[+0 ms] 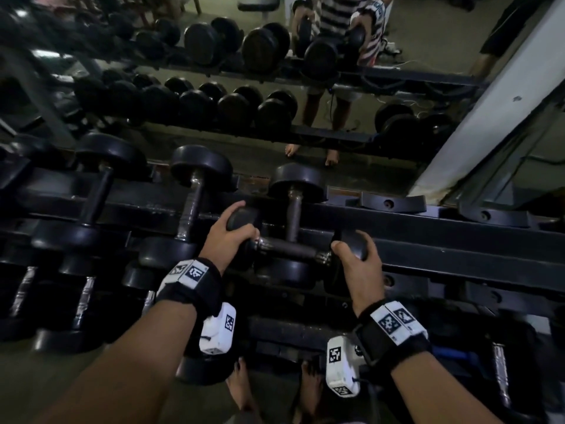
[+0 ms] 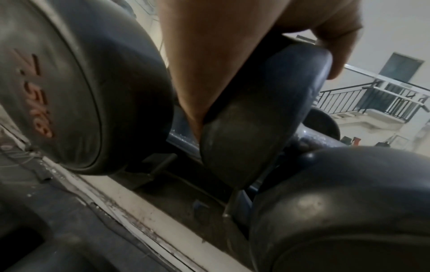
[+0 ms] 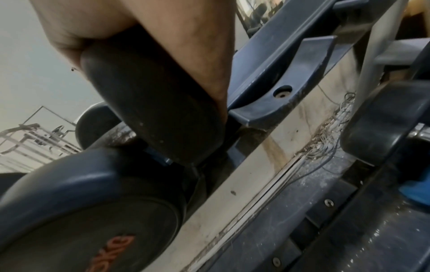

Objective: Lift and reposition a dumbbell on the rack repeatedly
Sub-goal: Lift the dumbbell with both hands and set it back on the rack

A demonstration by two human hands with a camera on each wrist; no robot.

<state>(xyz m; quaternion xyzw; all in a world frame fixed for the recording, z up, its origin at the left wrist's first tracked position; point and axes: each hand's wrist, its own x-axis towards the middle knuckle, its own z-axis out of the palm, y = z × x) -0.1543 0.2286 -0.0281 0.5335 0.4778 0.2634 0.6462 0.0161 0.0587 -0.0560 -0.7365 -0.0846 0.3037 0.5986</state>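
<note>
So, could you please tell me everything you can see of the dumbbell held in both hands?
The dumbbell is small, with two round black heads that look rubbery and a dark, worn metal handle. It lies crosswise, roughly level, over the front of the rack. The left hand grips its left head and the right hand its right head; the handle is bare.

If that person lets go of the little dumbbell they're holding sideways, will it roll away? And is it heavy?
Probably heavy for its size: the left hand and right hand each grip one end of the dumbbell. Its heads look round, so it could roll, though it lies crosswise over a racked dumbbell on the rack, which may block it.
</note>
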